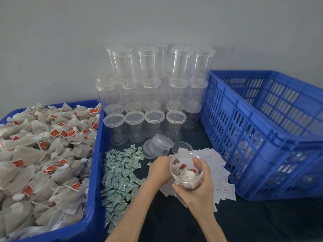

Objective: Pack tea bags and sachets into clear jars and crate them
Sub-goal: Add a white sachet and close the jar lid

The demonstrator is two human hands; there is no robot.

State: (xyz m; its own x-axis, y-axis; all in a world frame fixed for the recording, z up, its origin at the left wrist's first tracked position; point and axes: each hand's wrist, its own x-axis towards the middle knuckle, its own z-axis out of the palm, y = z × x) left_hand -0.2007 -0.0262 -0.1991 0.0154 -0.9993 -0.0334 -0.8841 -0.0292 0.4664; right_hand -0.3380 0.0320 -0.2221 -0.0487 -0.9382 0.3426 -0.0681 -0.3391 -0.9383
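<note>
My right hand [197, 189] grips an open clear jar [187, 170] that holds tea bags with red tags and a sachet. My left hand [160, 170] sits against the jar's left side, over the white paper sachets [220, 182]; its fingers are hidden behind the jar. A heap of small green sachets [120, 175] lies to the left of my hands. Tea bags [40, 154] with red tags fill the blue bin [95, 154] at the left. The blue slotted crate [262, 133] stands at the right.
Stacked clear jars with lids [153, 81] stand against the grey wall. A row of lidded jars [134, 126] stands in front of them, and one jar [157, 145] lies on its side beside a loose lid [181, 147]. A dark cloth covers the table.
</note>
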